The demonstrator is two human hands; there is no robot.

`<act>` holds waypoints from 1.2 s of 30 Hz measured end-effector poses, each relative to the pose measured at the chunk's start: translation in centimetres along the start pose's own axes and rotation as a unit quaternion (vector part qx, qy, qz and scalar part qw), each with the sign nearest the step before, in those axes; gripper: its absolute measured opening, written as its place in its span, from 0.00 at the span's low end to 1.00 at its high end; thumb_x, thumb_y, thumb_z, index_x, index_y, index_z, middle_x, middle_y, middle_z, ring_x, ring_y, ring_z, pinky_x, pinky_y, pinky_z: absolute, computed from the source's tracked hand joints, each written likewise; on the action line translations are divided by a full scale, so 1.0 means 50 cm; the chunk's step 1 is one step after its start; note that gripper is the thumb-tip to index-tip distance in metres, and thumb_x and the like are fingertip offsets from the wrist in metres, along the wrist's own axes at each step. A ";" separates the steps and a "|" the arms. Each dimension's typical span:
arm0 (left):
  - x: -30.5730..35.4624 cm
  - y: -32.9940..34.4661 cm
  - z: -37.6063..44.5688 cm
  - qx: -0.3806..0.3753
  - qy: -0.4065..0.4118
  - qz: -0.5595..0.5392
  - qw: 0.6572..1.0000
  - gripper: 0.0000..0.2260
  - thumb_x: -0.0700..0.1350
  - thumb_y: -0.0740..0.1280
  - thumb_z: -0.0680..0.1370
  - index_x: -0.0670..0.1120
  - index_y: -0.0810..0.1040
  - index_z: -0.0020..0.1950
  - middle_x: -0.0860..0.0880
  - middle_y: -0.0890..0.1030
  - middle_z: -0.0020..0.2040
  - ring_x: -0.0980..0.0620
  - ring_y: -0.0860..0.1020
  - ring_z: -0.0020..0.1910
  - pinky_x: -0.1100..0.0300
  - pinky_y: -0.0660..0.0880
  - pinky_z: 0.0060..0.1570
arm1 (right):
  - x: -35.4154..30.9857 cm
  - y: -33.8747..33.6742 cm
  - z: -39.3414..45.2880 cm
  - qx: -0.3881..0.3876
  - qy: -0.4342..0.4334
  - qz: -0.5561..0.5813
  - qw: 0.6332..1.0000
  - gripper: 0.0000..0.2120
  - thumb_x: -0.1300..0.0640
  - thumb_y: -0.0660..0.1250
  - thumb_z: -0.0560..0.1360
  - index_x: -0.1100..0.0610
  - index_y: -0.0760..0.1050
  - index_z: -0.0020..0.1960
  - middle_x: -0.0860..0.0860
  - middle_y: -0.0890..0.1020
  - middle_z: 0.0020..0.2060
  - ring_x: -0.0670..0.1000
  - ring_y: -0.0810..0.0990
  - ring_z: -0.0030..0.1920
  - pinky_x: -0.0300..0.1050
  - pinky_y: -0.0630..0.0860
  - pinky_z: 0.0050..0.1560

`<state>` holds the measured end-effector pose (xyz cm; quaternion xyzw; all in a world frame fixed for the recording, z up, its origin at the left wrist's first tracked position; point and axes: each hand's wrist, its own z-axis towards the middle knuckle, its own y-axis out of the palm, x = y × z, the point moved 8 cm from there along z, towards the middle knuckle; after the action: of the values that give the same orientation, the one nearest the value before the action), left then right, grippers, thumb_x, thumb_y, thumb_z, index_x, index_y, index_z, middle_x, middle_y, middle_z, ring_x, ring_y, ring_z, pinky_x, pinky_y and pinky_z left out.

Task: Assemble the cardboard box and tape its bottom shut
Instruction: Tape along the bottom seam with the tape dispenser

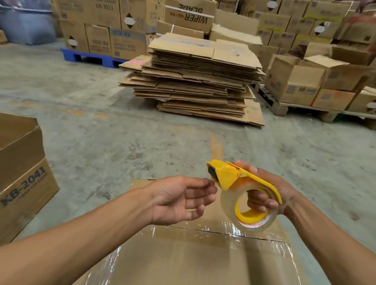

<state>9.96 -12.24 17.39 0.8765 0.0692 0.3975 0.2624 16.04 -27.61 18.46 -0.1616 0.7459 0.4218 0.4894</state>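
A cardboard box (197, 266) fills the bottom centre of the frame, closest to the camera, with its flaps folded shut and facing up. Shiny clear tape (238, 235) lies across the flaps and over the seam between them.

Two bare forearms reach in from the lower corners, above the box. The left hand (179, 200) is at the centre of the frame, palm turned up, fingers apart and loosely curled, holding nothing. Its fingertips lie just beside the front end of a yellow tape dispenser (235, 176). The right hand (265, 191), right of centre, is clamped on the dispenser, with its fingers passing through the core of the clear tape roll (248, 208). The dispenser is held in the air above the far right part of the box.

At the left edge stands an open box (15, 176) printed "KB-2041". Bare grey concrete floor (95, 125) spreads beyond the hands, with an orange mark on it.

Further back, in the upper centre, a tall stack of flattened cardboard (197, 81) rests on the floor. Behind it, filling the top of the frame, are piled cartons (106, 16), some on a blue pallet (88, 58) at upper left, others on a wooden pallet (316, 111) at upper right.
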 end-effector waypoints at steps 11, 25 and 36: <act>-0.011 -0.016 0.006 -0.017 -0.044 0.010 0.999 0.04 0.38 0.71 0.69 0.42 0.81 0.43 0.47 0.83 0.37 0.54 0.81 0.32 0.61 0.76 0.34 | 0.004 0.001 -0.001 0.002 0.036 -0.042 0.998 0.22 0.46 0.77 0.69 0.48 0.81 0.62 0.54 0.77 0.20 0.46 0.75 0.16 0.39 0.77 0.23; 0.019 -0.322 0.004 0.173 -0.051 0.207 0.962 0.08 0.36 0.61 0.81 0.42 0.78 0.45 0.48 0.77 0.35 0.54 0.72 0.32 0.58 0.78 0.38 | 0.045 0.059 0.064 0.035 0.141 -0.322 0.936 0.18 0.53 0.68 0.74 0.51 0.79 0.64 0.60 0.80 0.31 0.50 0.76 0.21 0.39 0.76 0.21; 0.038 -0.431 -0.065 0.316 0.141 0.434 0.832 0.07 0.41 0.57 0.82 0.45 0.70 0.45 0.46 0.70 0.40 0.52 0.68 0.36 0.58 0.73 0.37 | 0.111 0.132 0.230 0.013 0.116 -0.439 0.891 0.14 0.51 0.74 0.72 0.48 0.84 0.58 0.50 0.86 0.40 0.54 0.77 0.27 0.41 0.78 0.23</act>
<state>10.75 8.08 9.31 0.7861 -0.1602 0.5460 -0.2414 15.98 -13.70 14.86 -0.5139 0.6557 0.1321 0.5371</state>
